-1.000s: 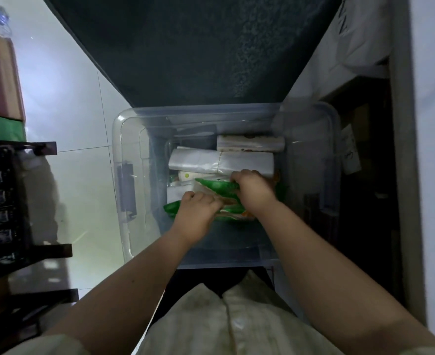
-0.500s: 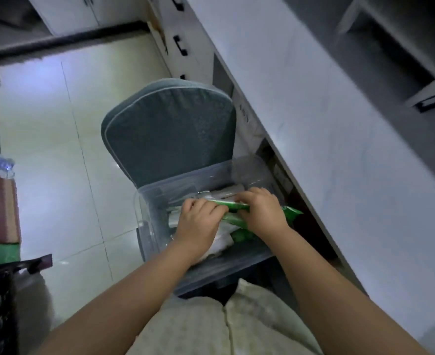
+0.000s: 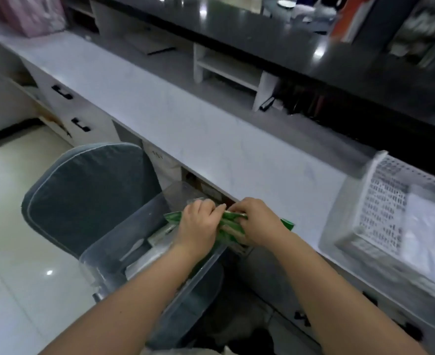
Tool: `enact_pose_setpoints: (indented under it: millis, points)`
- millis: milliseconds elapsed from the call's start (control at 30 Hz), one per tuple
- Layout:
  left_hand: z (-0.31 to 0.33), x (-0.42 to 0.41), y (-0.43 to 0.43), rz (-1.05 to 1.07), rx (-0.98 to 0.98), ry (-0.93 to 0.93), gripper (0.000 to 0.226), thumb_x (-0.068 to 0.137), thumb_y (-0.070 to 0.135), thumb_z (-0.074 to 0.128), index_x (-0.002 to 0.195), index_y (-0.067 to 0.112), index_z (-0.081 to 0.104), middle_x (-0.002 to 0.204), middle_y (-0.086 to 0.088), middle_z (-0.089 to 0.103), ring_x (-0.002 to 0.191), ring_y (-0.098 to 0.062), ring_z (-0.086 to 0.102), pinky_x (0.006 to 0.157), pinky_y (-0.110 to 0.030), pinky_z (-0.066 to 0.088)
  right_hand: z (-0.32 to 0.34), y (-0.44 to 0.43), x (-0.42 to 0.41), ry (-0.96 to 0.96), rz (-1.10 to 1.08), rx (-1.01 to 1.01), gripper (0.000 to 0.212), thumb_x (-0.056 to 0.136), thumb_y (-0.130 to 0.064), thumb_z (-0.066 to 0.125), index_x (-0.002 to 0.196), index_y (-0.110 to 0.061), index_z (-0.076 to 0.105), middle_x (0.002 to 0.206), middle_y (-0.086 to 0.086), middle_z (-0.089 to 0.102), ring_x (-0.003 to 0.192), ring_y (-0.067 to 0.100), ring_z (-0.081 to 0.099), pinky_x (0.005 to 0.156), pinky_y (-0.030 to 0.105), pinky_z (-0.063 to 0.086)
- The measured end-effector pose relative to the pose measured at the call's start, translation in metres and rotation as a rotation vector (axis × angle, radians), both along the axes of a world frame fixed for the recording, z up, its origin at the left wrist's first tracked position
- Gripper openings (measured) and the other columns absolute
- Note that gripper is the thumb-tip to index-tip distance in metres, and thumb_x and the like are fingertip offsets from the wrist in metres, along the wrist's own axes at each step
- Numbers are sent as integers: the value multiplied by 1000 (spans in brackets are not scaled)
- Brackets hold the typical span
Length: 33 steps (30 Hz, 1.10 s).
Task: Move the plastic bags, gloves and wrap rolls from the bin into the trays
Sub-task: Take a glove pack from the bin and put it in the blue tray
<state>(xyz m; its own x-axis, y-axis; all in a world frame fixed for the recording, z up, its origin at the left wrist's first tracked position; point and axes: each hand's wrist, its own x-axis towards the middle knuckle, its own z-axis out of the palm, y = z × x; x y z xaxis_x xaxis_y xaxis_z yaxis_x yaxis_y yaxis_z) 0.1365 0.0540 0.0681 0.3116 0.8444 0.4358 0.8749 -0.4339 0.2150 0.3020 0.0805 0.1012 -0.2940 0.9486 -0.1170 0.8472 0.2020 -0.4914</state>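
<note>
A clear plastic bin [image 3: 103, 254] stands on a grey padded chair, with several white wrapped rolls [image 3: 144, 248] lying inside it. Both my hands grip a bundle of green plastic packs [image 3: 230, 224], held above the bin's right rim beside the counter edge. My left hand [image 3: 198, 222] clasps the bundle's left half and my right hand [image 3: 256, 221] its right half. A white perforated tray [image 3: 380, 198] sits on the counter at the right, with white items in it.
The long white counter [image 3: 185, 124] runs diagonally in front of me, with drawers [image 3: 65, 98] below. A dark raised shelf [image 3: 288, 42] and white cubby [image 3: 226, 67] stand behind it. The grey chair back [image 3: 83, 190] is left of the bin, on a glossy tiled floor [image 3: 11, 239].
My hands lifted the green packs out of the bin to its rim. My view swung up and right, bringing the counter and white tray into sight.
</note>
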Motion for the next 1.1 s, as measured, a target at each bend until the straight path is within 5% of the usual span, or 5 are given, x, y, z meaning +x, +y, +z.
enact_pose_setpoints:
  millis: [133,367,533,767,1100]
  points:
    - [47,40,15,-104,132,88,23,59,-1,72,81,6,69,74,-12,57,66,-29,51,56,-37,43,42,-9,43,38,-73,112,22,86,-17,61,105,-21,69,102,2,62,96,22,56,85,41,49]
    - [121,141,28,-204,324,22,21,62,12,72,83,12,68,104,-11,64,98,-33,52,83,-39,32,125,-35,151,-18,-158,441,23,85,-12,62,105,-19,70,100,2,64,97,24,54,82,41,46]
    - [156,257,20,-374,292,7,21,61,11,67,81,10,63,80,-6,65,77,-30,56,70,-39,40,151,-92,264,-86,-332,679,20,77,-7,70,96,-13,72,95,5,67,87,30,54,78,35,43]
    - [153,432,-4,-511,273,-18,27,61,15,72,87,15,64,75,1,66,73,-26,60,67,-36,40,144,-189,435,-226,-627,703,25,74,-7,74,99,-12,71,106,8,66,99,34,54,88,46,43]
    - [132,594,10,-500,174,-90,24,67,15,71,89,18,63,81,2,66,78,-24,57,72,-37,36,82,-222,579,-209,-762,526,29,80,-7,65,108,-16,66,108,0,65,104,23,51,92,29,38]
